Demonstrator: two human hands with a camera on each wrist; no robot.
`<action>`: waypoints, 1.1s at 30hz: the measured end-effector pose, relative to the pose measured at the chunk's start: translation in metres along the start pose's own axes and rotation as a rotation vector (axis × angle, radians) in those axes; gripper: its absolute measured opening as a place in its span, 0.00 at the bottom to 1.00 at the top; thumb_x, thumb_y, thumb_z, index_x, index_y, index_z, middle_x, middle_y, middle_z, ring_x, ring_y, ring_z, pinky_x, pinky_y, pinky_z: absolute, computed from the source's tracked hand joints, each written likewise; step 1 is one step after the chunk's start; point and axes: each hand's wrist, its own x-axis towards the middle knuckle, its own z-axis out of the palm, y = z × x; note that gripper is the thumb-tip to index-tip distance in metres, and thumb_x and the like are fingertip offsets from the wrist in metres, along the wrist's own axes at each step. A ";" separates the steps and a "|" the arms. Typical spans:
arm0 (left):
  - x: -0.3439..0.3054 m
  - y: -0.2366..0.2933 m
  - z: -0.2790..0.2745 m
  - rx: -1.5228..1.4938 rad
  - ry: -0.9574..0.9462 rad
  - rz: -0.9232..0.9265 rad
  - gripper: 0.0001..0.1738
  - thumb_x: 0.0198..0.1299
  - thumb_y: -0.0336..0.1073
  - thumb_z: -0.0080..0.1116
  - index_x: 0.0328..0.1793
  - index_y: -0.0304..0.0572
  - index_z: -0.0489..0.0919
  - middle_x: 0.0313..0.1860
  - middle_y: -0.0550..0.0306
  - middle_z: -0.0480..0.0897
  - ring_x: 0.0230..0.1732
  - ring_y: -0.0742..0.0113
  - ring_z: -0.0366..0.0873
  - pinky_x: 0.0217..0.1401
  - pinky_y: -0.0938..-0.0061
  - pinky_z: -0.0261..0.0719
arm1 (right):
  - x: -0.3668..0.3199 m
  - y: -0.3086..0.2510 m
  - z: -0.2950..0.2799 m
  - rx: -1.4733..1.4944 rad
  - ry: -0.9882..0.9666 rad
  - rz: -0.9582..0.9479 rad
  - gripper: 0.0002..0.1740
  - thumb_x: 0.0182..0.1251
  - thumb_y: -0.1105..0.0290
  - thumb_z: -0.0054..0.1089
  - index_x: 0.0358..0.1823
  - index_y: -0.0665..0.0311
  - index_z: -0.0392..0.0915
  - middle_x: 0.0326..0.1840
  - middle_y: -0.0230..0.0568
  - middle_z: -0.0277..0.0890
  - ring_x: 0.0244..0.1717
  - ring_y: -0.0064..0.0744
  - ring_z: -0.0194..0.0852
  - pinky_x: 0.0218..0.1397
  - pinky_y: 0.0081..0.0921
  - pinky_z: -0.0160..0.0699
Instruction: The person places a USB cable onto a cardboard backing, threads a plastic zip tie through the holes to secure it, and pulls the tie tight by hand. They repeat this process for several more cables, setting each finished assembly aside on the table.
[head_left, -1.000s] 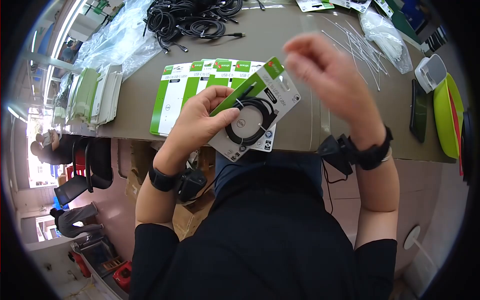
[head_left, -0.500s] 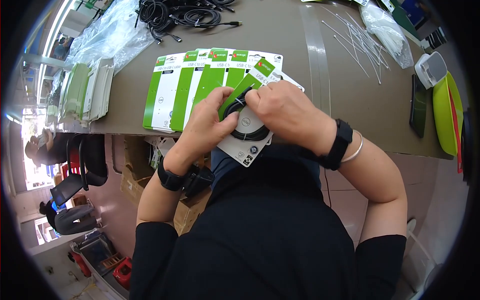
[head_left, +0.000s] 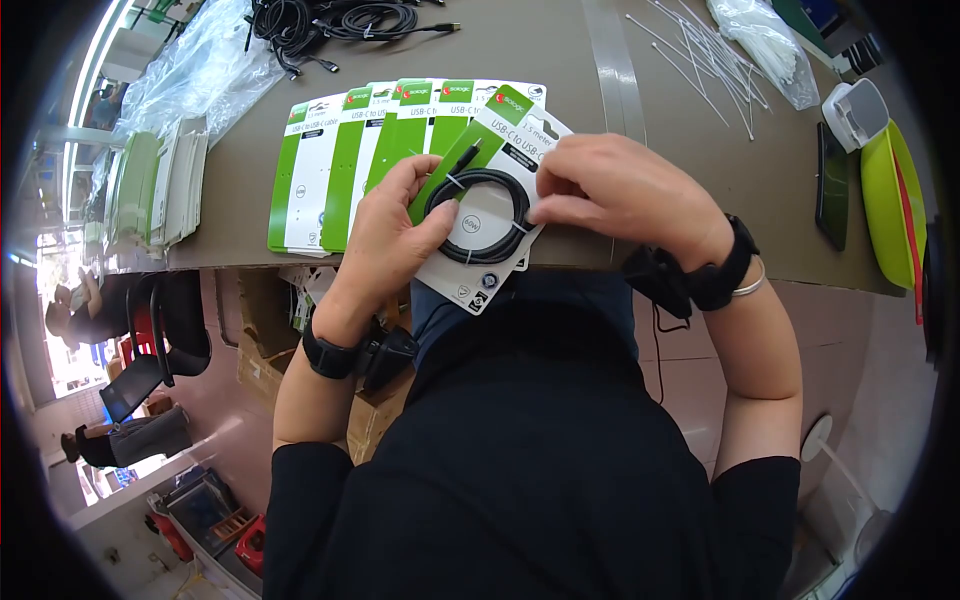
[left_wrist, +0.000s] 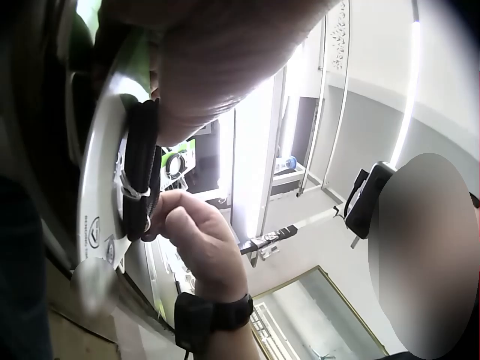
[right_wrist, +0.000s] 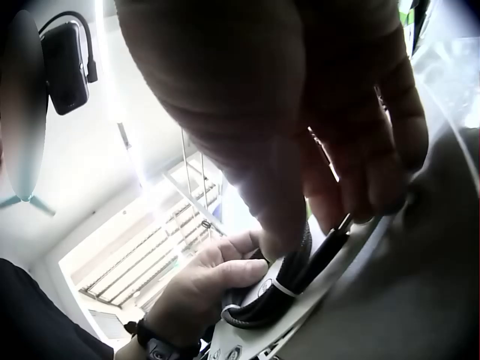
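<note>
My left hand (head_left: 385, 235) grips a green-and-white cable card (head_left: 505, 140) by its left side, thumb over the front. On that card lies a coiled black USB-C cable (head_left: 474, 259), bound with white ties; one connector points up near the green strip. My right hand (head_left: 635, 195) is at the coil's right edge, thumb and index finger pinching the cable by its other end. Seen from the right wrist, the thumb and fingers come down on either side of the coil (right_wrist: 259, 311). From the left wrist, the right hand (left_wrist: 202, 240) meets the coil's edge.
Several matching cards (head_left: 305, 180) overlap on the table behind. Black cables (head_left: 365, 20) and a clear plastic bag (head_left: 215, 70) lie at the back left, near stacked cards (head_left: 180, 190). Loose white ties (head_left: 715, 60), a phone (head_left: 831, 190) and a lime-green bin (head_left: 890, 200) are at right.
My right hand came in from the upper right to the coil's top, then shifted to its right edge. The left hand keeps its hold; the card now faces up more openly.
</note>
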 end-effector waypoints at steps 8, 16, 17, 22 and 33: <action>-0.004 0.002 0.003 -0.052 0.001 -0.017 0.19 0.59 0.28 0.57 0.56 0.30 0.69 0.48 0.50 0.80 0.47 0.72 0.77 0.50 0.80 0.74 | 0.020 -0.013 0.025 -0.460 0.152 -0.011 0.12 0.61 0.64 0.59 0.33 0.67 0.75 0.30 0.44 0.73 0.32 0.43 0.74 0.37 0.33 0.73; -0.002 0.005 0.003 -0.411 0.050 -0.180 0.20 0.63 0.31 0.55 0.58 0.34 0.63 0.41 0.55 0.80 0.43 0.76 0.76 0.45 0.82 0.74 | 0.008 -0.042 0.046 0.153 0.636 -0.009 0.07 0.56 0.74 0.63 0.34 0.66 0.75 0.33 0.42 0.75 0.31 0.42 0.72 0.37 0.34 0.72; -0.001 0.004 0.003 -0.371 0.055 -0.158 0.20 0.63 0.31 0.55 0.58 0.33 0.63 0.41 0.55 0.80 0.43 0.76 0.76 0.45 0.82 0.74 | 0.008 -0.046 0.054 0.130 0.599 -0.012 0.07 0.55 0.75 0.63 0.35 0.66 0.75 0.34 0.41 0.75 0.32 0.41 0.72 0.38 0.32 0.72; -0.004 -0.009 0.011 -0.233 0.116 -0.036 0.20 0.64 0.31 0.54 0.59 0.33 0.63 0.44 0.53 0.79 0.44 0.75 0.75 0.47 0.81 0.74 | 0.010 -0.047 0.074 0.054 0.474 -0.039 0.12 0.54 0.78 0.64 0.40 0.65 0.74 0.34 0.38 0.76 0.35 0.30 0.72 0.41 0.24 0.71; -0.008 0.007 0.011 -0.686 0.195 0.054 0.24 0.66 0.33 0.51 0.64 0.33 0.60 0.50 0.52 0.77 0.44 0.72 0.76 0.49 0.79 0.74 | -0.023 -0.019 0.023 0.932 1.002 0.196 0.07 0.68 0.74 0.54 0.45 0.65 0.72 0.39 0.31 0.74 0.36 0.15 0.66 0.42 0.13 0.66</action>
